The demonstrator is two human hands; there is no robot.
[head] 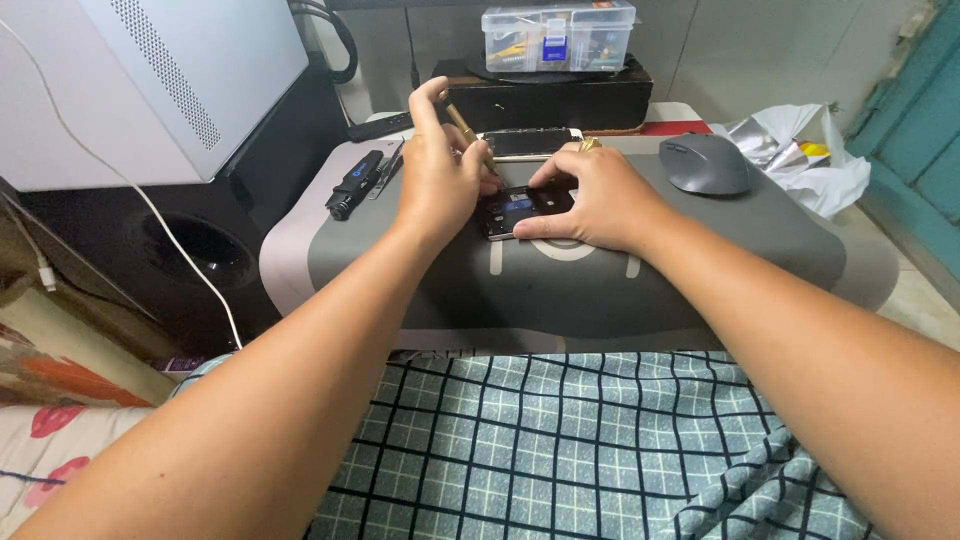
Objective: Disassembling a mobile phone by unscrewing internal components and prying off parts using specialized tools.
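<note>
step: opened phone [520, 212] lies flat on the grey mat [700, 260], mid-desk; it looks like fine work on its insides with a tool.
left hand: left hand [437, 180] is closed around a brass-coloured tool [464, 127], pen-style, tip angled down at the phone's left end; the tip itself is hidden behind the fingers.
right hand: right hand [590, 200] rests flat on the phone, fingers spread and pressing its right half and lower edge, not gripping anything; ring on one finger.
phone state: back open, dark board and a blue part showing; the exact spot being worked is too small to tell.
doing it well: keep the right hand pinning the phone so it can't skid on the mat; hold the tool steep and light, rest the left wrist on the mat for steadiness; keep fingers off the exposed board.
risk: a slip of the tip could scratch the board; small parts could roll off the mat.
nearby: a second phone-like slab [528, 143] just behind, screen up; black pen-shaped gadget [355, 184] to the left; grey mouse [705, 163] to the right; clear parts box [558, 35] on a dark box at the back.
</note>
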